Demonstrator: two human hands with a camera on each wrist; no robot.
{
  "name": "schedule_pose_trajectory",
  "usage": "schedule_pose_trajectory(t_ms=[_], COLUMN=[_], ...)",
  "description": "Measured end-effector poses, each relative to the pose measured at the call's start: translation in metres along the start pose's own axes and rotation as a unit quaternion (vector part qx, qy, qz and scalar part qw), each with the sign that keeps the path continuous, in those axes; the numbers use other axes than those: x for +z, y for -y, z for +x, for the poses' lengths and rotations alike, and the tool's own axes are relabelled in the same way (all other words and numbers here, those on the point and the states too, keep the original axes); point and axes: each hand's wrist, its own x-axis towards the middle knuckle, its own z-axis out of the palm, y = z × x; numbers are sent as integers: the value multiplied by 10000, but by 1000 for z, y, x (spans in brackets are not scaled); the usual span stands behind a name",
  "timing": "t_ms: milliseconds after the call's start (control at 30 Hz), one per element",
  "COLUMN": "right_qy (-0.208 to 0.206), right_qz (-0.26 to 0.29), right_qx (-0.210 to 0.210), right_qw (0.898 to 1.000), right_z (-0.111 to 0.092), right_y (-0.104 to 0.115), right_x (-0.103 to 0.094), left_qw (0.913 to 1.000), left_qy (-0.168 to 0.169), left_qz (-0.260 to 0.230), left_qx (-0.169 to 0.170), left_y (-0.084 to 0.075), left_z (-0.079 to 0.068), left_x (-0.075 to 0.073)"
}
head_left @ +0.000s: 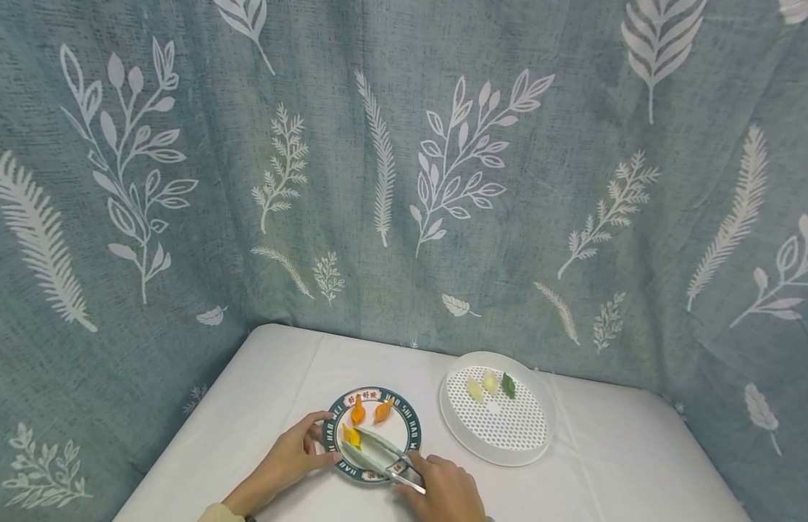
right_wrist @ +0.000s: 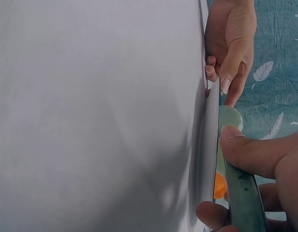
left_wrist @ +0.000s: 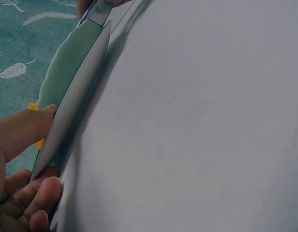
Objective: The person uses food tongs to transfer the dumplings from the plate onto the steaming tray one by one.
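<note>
In the head view a round plate (head_left: 413, 428) with a dark green lettered rim lies on the table. My left hand (head_left: 294, 451) pinches its left rim, thumb on top and other fingers below, as the left wrist view shows. My right hand (head_left: 446, 487) grips metal tongs (head_left: 359, 456) with pale green ends. Their parted tips reach over the plate, on either side of a small yellow piece (head_left: 350, 436). Two small orange pear-shaped pieces, a left one (head_left: 358, 412) and a right one (head_left: 382, 412), lie toward the plate's far side.
To the right stands a round white perforated tray (head_left: 508, 431). It holds two pale yellow pieces (head_left: 475, 389) and a dark green leafy piece (head_left: 509, 386). A white cloth (head_left: 612, 449) covers the table. A blue-green curtain (head_left: 390, 290) with white leaves hangs behind and at the sides.
</note>
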Motion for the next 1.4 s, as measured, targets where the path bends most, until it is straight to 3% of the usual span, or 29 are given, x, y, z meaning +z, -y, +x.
schedule_pose_trajectory(t_ms=[233,633,967,1400], right_qy=[32,-298,-239,-683], right_qz=[262,627,697,546], right_qx=[-35,-55,106,142], right_qw=[9996,9976,9972,9961], right_z=[1,-3,-6,-11], right_y=[0,-8,-10,-29], right_x=[3,-2,-20,-40], left_qw=[10000,10000,10000,9999], left_qy=[-6,30,-21,-55], left_qz=[20,-25,46,102], left_qx=[-10,33,-8,-84], left_y=[-1,-2,-1,0], left_z=[-1,-2,-1,0], left_x=[0,-2,0,1])
